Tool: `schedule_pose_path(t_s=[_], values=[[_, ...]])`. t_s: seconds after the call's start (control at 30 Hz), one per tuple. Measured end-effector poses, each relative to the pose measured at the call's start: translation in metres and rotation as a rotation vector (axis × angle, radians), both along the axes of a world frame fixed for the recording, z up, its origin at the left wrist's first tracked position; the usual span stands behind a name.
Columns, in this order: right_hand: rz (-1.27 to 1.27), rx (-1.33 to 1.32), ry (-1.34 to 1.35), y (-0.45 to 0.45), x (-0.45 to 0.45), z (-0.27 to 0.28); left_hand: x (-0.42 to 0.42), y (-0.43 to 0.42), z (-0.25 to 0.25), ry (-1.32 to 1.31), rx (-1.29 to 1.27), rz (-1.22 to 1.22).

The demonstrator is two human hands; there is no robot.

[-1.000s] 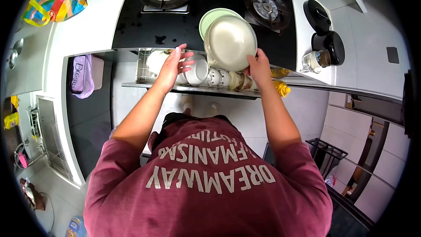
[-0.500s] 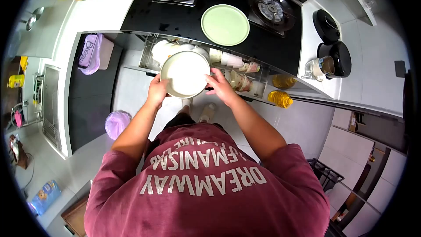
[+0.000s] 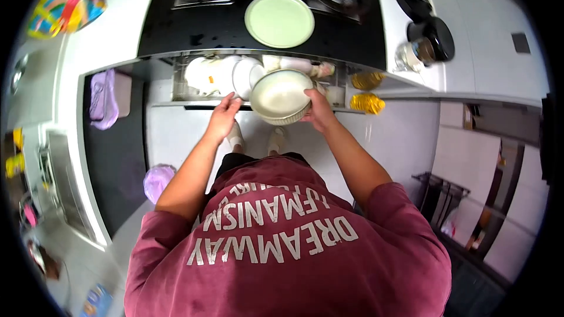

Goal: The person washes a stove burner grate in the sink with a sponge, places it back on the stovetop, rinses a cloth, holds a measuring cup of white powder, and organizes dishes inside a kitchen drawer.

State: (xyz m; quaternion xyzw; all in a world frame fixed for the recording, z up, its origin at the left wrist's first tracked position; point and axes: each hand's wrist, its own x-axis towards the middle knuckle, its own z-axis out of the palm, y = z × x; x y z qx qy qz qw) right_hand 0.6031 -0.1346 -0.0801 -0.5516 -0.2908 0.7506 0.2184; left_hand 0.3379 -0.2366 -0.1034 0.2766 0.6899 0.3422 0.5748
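Observation:
My right hand (image 3: 319, 111) grips the right rim of a deep off-white bowl (image 3: 281, 95) with a ribbed outer wall, thumb over the edge. The bowl is tilted and held above the front of an open pull-out drawer (image 3: 176, 85). My left hand (image 3: 223, 116) is off the bowl, to its left, fingers slightly apart near the drawer's front edge. Just beyond those fingertips stands a white round dish (image 3: 247, 76) in the drawer. Other white dishes (image 3: 202, 76) fill the drawer's left part; cups lie toward the right, partly hidden by the bowl.
A pale green plate (image 3: 279, 20) lies on the black hob (image 3: 223, 41) between two burners. Yellow oil bottles (image 3: 367, 104) are at the drawer's right. A glass jar (image 3: 408, 57) and black pot (image 3: 433, 38) sit on the right counter. A purple-lined bin (image 3: 158, 182) stands on the floor.
Both hands held the bowl; now my left hand has let go and only my right holds it. The bowl has tilted, showing its ribbed side. The view has shifted.

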Motion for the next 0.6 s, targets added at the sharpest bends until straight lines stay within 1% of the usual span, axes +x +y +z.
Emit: schedule_pose_path(t_s=[0.07,0.1,0.13,0.2,0.27,0.3,0.4,0.47,0.5,0.6], values=[[-0.146,-0.06,-0.103,0.0,0.036,-0.01,-0.01,0.01,-0.016,0.014,0.028,-0.041],[-0.206,-0.053,-0.068,0.001,0.058,-0.018,-0.012,0.016,-0.019,0.01,0.022,-0.064],[-0.254,-0.039,-0.129,0.002,0.082,-0.023,-0.013,0.022,-0.022,0.01,0.017,-0.084],[-0.337,-0.02,-0.244,0.003,0.11,-0.019,-0.011,0.037,-0.029,-0.011,-0.011,-0.163],[-0.36,0.058,-0.37,0.01,0.124,-0.02,-0.001,0.049,-0.044,0.033,0.04,-0.224],[-0.366,0.093,-0.433,0.016,0.132,-0.021,0.009,0.055,-0.048,0.037,0.04,-0.259],[-0.276,0.187,-0.714,0.044,0.148,-0.043,0.045,0.075,-0.052,0.029,0.035,-0.344],[-0.24,0.166,-0.762,0.067,0.164,-0.071,0.077,0.089,-0.048,-0.006,0.019,-0.388],[-0.221,0.155,-0.785,0.078,0.17,-0.082,0.093,0.094,-0.051,0.026,0.023,-0.445],[-0.172,0.003,-0.696,0.107,0.187,-0.098,0.135,0.104,-0.066,-0.056,0.076,-0.471]])
